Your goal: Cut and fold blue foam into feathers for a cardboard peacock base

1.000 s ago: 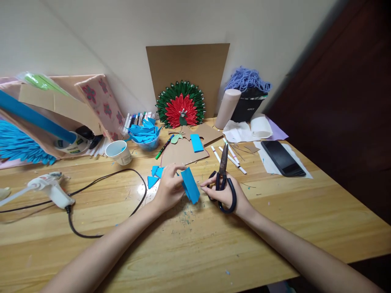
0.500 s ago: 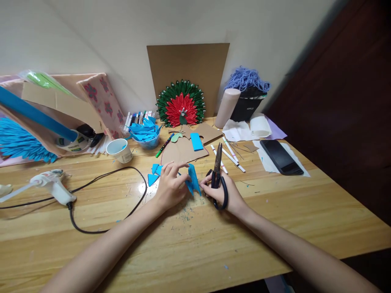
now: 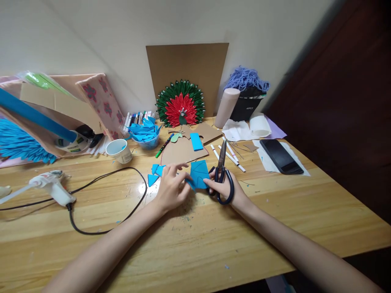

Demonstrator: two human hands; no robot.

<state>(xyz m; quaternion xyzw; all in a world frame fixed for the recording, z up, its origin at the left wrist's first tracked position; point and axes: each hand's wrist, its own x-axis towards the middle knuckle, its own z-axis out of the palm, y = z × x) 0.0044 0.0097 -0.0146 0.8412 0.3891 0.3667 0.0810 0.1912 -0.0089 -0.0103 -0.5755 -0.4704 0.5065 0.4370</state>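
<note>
My left hand point(image 3: 171, 186) pinches the left edge of a folded blue paper piece point(image 3: 199, 174) low over the wooden table point(image 3: 195, 240). My right hand point(image 3: 227, 191) has its fingers through the handles of black scissors point(image 3: 222, 173), blades closed and pointing away from me, while its fingertips touch the paper's right edge. The paper lies nearly flat with fold lines showing. Small blue paper triangles point(image 3: 154, 174) lie just left of my left hand.
A brown cardboard cut-out point(image 3: 180, 151) with a blue strip point(image 3: 196, 141) lies behind the hands. Markers point(image 3: 230, 154), a phone point(image 3: 277, 156), a paper cup point(image 3: 119, 151), a bowl of blue scraps point(image 3: 146, 133), a glue gun point(image 3: 50, 188) with its cable, and a red-green paper fan point(image 3: 181, 103) surround them.
The blue paper has gone from standing upright between my hands to lying nearly flat and unfolded. Both hands shifted slightly away from me, scissors still held.
</note>
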